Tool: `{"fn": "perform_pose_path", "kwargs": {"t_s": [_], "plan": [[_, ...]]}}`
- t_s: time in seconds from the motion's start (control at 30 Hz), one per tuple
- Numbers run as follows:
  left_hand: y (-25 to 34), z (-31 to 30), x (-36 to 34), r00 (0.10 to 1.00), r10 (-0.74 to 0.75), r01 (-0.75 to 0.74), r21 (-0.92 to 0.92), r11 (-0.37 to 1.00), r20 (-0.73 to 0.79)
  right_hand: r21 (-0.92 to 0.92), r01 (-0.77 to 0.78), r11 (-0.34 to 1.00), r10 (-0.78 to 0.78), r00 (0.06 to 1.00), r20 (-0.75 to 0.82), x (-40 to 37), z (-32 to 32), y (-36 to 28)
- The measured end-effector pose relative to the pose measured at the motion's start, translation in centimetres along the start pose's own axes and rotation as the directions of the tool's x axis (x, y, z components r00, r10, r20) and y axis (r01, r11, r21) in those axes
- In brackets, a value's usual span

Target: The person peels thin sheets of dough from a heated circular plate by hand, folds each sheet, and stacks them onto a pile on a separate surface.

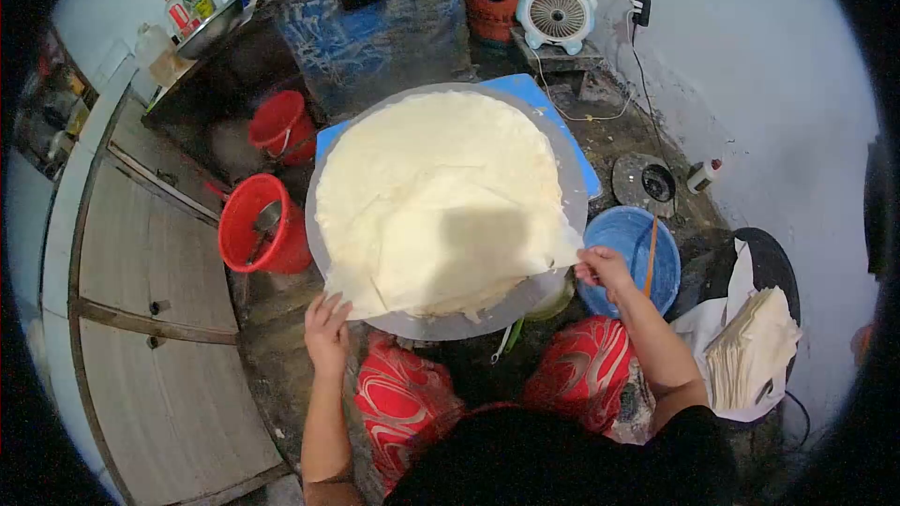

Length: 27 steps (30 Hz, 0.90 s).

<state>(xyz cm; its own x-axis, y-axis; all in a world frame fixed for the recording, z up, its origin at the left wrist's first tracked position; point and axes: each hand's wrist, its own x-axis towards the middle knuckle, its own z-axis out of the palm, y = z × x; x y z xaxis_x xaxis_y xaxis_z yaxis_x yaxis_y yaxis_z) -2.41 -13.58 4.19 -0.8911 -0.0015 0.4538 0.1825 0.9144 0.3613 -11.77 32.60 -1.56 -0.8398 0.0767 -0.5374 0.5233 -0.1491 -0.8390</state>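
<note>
A wide round grey board lies on a blue surface in front of me. Thin pale sheets cover most of the board in a stack. Across the near half, a top sheet is stretched between my hands, its edges slightly wrinkled. My left hand pinches this sheet's near left corner at the board's rim. At the right rim, my right hand is closed on its right corner. A dark shadow falls on the sheet's middle right.
Two red buckets stand at left, near wooden cabinets. On the right are a blue basin with a stick and a black round container bearing folded sheets. Behind are a white fan and an orange cylinder.
</note>
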Motion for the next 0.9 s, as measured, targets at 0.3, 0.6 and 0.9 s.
{"fn": "perform_pose_path", "kwargs": {"t_s": [0.3, 0.6, 0.9], "plan": [[-1.2, -6.1, 2.0, 0.932, -0.327, 0.257, -0.348, 0.902, -0.16, 0.322, 0.423, 0.847, -0.422, 0.903, -0.076, -5.8, -1.2, -10.4], [-2.3, -4.8, 13.1, 0.925, -0.348, 0.214, -0.541, 0.813, -0.156, 0.35, 0.376, 0.858, -0.401, 0.916, -0.001, -1.7, 1.7, -18.9], [-1.0, -4.1, 10.4, 0.949, -0.103, 0.003, -0.318, 0.948, -0.298, 0.432, 0.337, 0.837, -0.399, 0.915, 0.058, -0.2, -0.8, -13.5]]}}
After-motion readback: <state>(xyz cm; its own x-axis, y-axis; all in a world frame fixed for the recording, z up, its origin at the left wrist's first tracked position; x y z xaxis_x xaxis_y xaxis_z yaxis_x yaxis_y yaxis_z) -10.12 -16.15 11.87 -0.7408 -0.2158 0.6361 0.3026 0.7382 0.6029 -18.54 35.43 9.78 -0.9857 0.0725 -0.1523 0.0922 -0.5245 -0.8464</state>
